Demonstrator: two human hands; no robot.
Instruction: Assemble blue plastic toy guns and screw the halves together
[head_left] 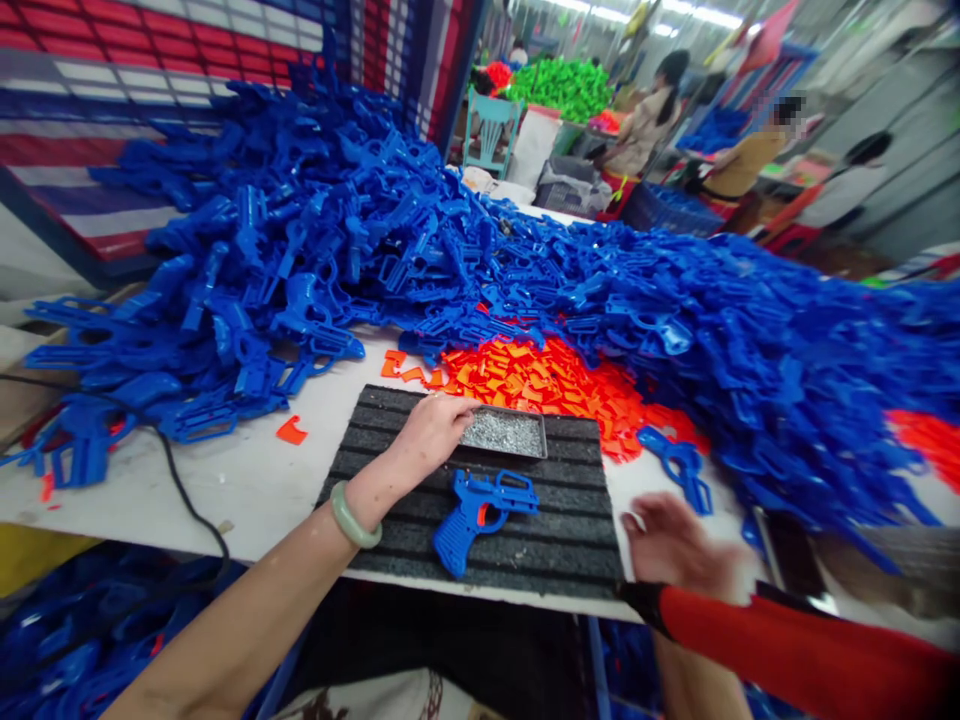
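Blue toy gun piece [491, 495] lies flat on the ribbed dark mat [570, 545]; judged light, stiff plastic, slightly slippery, thin loops maybe breakable, best held by the grip [454, 540]. Left hand [429, 437] is lowered to the tray [546, 445] of metal bits [504, 433], fingertips bunched; whether any are pinched cannot be told. Right hand [679, 545] beside mat is blurred; finger state cannot be told. No brands, labels or writing can be read.
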